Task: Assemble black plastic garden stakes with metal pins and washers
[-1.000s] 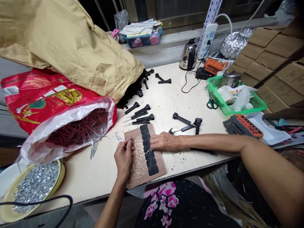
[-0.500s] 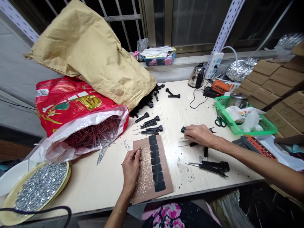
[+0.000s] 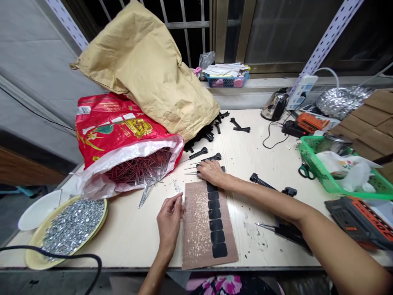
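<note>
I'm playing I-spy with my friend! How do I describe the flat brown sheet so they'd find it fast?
Find the front of the pale wooden table. Just right of the person's bare left hand lies a flat, brown rectangular sheet. Only it has a column of black rounded squares beside pale flecks.

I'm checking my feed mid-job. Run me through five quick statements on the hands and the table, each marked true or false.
1. The right hand is at the black parts near the far end of the brown sheet. True.
2. The left hand is inside the red bag. False: it is by the brown sheet's left edge.
3. The black patches form a column on the brown sheet. True.
4. The scissors lie inside the green basket. False: they lie on the table beside it.
5. The yellow bowl holds small shiny pieces. True.
</note>
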`<state>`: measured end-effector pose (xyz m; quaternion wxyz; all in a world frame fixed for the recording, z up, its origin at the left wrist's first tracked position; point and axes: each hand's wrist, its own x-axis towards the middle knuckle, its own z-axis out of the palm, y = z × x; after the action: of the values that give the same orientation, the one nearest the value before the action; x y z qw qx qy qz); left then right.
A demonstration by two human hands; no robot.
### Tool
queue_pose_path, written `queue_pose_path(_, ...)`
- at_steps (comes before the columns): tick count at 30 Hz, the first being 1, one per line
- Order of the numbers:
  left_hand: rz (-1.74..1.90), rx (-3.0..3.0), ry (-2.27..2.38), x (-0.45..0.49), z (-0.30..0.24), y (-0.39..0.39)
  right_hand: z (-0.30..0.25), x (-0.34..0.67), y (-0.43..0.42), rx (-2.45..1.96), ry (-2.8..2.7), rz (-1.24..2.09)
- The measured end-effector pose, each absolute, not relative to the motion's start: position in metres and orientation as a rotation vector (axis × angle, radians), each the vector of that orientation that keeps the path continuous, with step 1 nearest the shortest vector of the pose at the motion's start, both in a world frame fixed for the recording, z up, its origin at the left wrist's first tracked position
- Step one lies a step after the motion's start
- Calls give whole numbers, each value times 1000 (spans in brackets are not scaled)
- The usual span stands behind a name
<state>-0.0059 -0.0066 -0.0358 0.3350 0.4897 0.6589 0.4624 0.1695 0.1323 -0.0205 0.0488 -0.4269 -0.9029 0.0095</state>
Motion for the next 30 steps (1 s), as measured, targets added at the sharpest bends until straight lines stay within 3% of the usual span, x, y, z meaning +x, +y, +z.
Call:
queue_pose_path(8,1008,1937,1860,-51,-39,21,-36,154,136,-1313,-2879,9)
queue_pose_path(23,333,2429,1813,-38,-43,39,-29,155,128,-1356,-2795,183)
queue_pose_path(27,590,2252,1757,-40,-39,40,-21,158,122,-1193,-2636,166)
queue_pose_path(30,984,1716,1692,-42,-33,41,-10,165,109,-1003,-2449,198)
